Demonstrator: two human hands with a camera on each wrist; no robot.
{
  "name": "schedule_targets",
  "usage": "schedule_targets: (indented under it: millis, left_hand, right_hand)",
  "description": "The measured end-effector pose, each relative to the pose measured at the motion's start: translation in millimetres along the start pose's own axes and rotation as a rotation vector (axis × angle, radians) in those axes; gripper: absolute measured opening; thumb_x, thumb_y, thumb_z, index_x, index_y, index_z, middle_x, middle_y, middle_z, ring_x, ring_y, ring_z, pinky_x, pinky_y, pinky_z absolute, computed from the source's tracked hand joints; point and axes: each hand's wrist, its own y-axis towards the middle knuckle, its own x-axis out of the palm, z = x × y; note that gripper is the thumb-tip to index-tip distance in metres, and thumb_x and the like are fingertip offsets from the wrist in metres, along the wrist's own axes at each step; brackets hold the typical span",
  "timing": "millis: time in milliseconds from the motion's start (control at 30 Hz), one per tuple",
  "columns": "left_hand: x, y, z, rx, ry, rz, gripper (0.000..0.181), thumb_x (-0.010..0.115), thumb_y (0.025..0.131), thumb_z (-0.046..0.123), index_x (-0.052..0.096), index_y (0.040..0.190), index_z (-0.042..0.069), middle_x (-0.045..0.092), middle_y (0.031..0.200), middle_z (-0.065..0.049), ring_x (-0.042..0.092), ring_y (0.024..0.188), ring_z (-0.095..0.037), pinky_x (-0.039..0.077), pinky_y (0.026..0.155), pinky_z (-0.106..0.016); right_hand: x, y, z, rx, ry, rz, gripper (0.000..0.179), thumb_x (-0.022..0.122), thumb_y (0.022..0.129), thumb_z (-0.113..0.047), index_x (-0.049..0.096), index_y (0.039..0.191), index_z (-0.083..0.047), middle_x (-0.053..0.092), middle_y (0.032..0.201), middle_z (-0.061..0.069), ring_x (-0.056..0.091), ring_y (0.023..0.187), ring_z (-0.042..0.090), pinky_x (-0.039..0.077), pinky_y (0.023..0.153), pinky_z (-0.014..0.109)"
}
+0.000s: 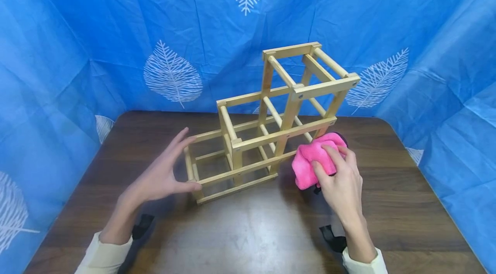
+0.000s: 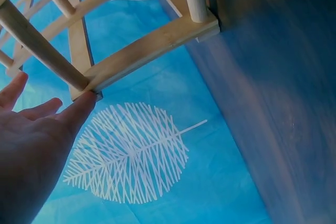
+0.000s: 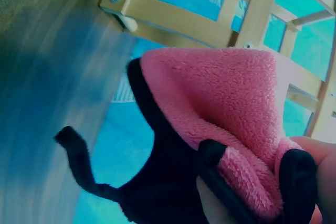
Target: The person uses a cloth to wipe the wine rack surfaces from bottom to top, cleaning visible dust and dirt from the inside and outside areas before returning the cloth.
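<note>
A stepped light-wood rack (image 1: pixel 284 132) with round dowels and screwed slats stands tilted across the middle of the table, its tall tier to the right. My left hand (image 1: pixel 160 177) is at its low left end, thumb by the near corner and fingers spread toward the far corner; in the left wrist view, a fingertip reaches the frame corner (image 2: pixel 86 90). With the thumb and fingers of my right hand (image 1: pixel 342 179) I grip a bunched pink fleecy cloth (image 1: pixel 311 160) with black edging, against the rack's lower right side. Black trim (image 3: pixel 142 95) hangs from the cloth.
Brown wood-grain table (image 1: pixel 240 231) lies beneath, its surface shiny at the front. Blue curtain (image 1: pixel 116 20) with white leaf prints surrounds the back and both sides. Black straps (image 1: pixel 333 239) hang near both wrists.
</note>
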Motion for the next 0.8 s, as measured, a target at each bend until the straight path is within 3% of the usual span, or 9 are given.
schedule_targets:
  millis: [233, 500, 633, 800]
  left_hand:
    - [4.2, 3.5, -3.8, 0.01, -0.049, 0.01, 0.101, 0.088, 0.071, 0.04, 0.032, 0.154, 0.025, 0.006, 0.165, 0.003, 0.014, 0.147, -0.036, 0.024, 0.101, -0.076]
    - [0.2, -2.7, -11.9, 0.013, -0.129, -0.054, 0.104, 0.087, 0.073, 0.033, 0.024, 0.156, 0.026, 0.0, 0.165, -0.001, 0.0, 0.149, -0.037, 0.015, 0.099, -0.082]
    - [1.5, -3.3, -14.4, 0.031, -0.132, -0.091, 0.099, 0.084, 0.075, 0.033, 0.026, 0.155, 0.026, -0.005, 0.165, 0.001, -0.008, 0.149, -0.032, 0.011, 0.098, -0.083]
    - [2.8, -4.4, -16.4, 0.046, -0.121, -0.102, 0.106, 0.084, 0.073, 0.033, 0.02, 0.157, 0.021, -0.01, 0.165, 0.0, -0.012, 0.149, -0.03, 0.01, 0.097, -0.084]
  right_hand:
    - [6, 4.5, 0, 0.053, -0.027, -0.044, 0.047, 0.075, 0.086, -0.015, 0.063, 0.129, -0.002, 0.047, 0.128, 0.027, 0.054, 0.102, 0.045, 0.047, 0.073, 0.06]
    - [13, 0.6, -6, 0.057, -0.008, -0.07, 0.047, 0.076, 0.086, -0.018, 0.064, 0.129, -0.003, 0.047, 0.128, 0.026, 0.056, 0.1, 0.044, 0.048, 0.073, 0.059]
    - [16, -3.5, -10, 0.046, 0.0, -0.062, 0.047, 0.077, 0.085, -0.018, 0.064, 0.127, -0.004, 0.047, 0.127, 0.024, 0.057, 0.098, 0.043, 0.048, 0.072, 0.058]
    - [19, -6.2, -17, 0.025, 0.011, -0.074, 0.046, 0.078, 0.084, -0.019, 0.065, 0.127, -0.005, 0.047, 0.126, 0.023, 0.059, 0.091, 0.04, 0.049, 0.068, 0.053]
